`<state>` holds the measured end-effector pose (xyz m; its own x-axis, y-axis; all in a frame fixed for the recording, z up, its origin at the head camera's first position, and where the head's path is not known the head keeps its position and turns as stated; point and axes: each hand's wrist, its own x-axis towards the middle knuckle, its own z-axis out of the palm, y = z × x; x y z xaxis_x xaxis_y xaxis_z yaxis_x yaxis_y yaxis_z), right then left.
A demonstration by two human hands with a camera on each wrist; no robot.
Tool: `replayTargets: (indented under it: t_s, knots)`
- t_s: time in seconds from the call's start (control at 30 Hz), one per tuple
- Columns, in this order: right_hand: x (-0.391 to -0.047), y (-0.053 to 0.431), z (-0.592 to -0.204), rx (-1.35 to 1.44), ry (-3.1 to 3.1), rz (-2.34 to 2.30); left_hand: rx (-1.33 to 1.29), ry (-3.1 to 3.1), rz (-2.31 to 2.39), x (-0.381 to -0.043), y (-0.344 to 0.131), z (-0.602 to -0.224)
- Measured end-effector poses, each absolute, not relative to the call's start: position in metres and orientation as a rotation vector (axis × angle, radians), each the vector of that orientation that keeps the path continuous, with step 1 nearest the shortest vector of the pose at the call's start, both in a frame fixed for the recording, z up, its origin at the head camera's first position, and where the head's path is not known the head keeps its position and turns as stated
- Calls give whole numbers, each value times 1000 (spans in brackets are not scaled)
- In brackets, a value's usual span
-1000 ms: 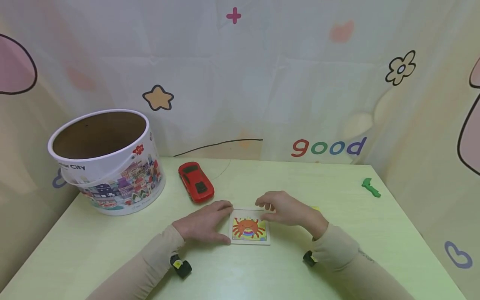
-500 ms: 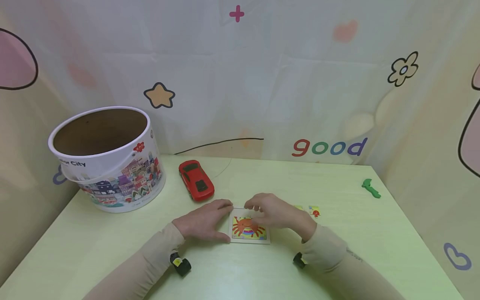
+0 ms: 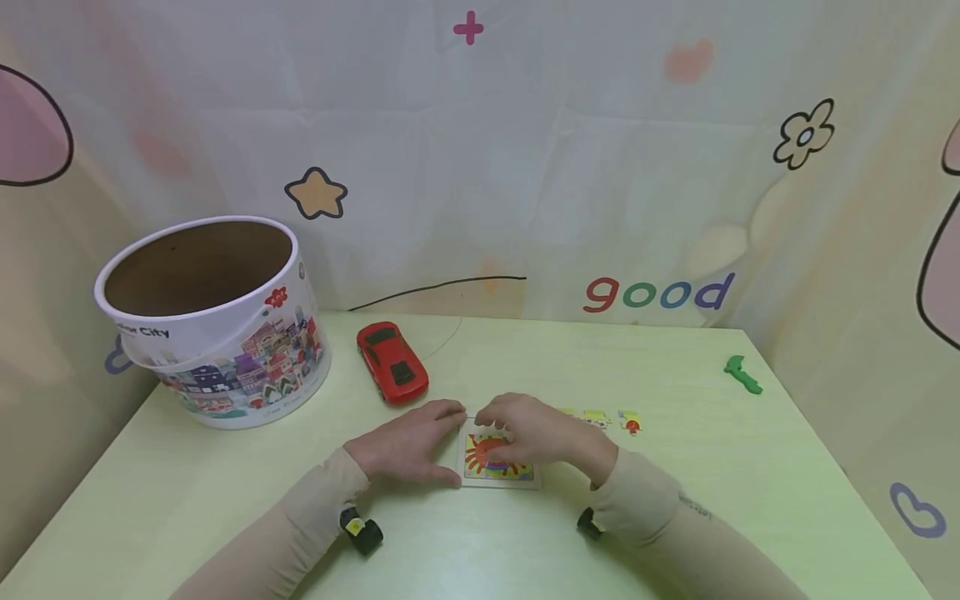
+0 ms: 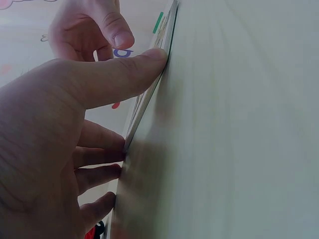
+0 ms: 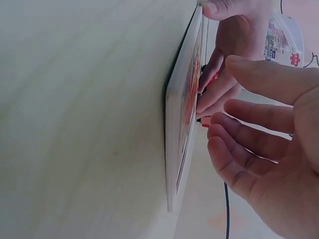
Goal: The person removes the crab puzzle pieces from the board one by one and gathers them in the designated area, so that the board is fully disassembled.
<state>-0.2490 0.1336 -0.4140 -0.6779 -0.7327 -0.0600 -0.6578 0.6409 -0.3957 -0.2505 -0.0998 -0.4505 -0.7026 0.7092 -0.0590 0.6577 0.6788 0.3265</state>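
A square puzzle board point(image 3: 489, 484) with a pale frame and a red crab picture point(image 3: 476, 457) lies on the table. My left hand point(image 3: 408, 442) touches its left side, thumb by the near corner and fingers by the far one. The left wrist view has the left thumb point(image 4: 142, 69) resting on the board's edge. Above the board hovers my right hand point(image 3: 536, 429), covering part of the crab in the head view. Its fingers point(image 5: 249, 134) are loosely bent with nothing between them in the right wrist view. Several small puzzle pieces point(image 3: 630, 422) lie to the right.
A red toy car point(image 3: 393, 363) stands behind my left hand. At the back left is a large white bucket point(image 3: 255, 358) with a city print. A small green toy piece point(image 3: 742, 375) lies far right. A printed cloth point(image 3: 450, 167) hangs behind the table point(image 3: 480, 550).
My right hand has moved left and slightly nearer over the board, uncovering small puzzle pieces at its right. My left hand has stayed at the board's left side.
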Motion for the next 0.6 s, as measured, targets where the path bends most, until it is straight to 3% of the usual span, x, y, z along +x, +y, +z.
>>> replayTargets:
  t_s: [0.6]
  knots:
    - [-245, 121, -415, -1130, 2659, -401, 1137, 2701, 420, -251, -100, -451]
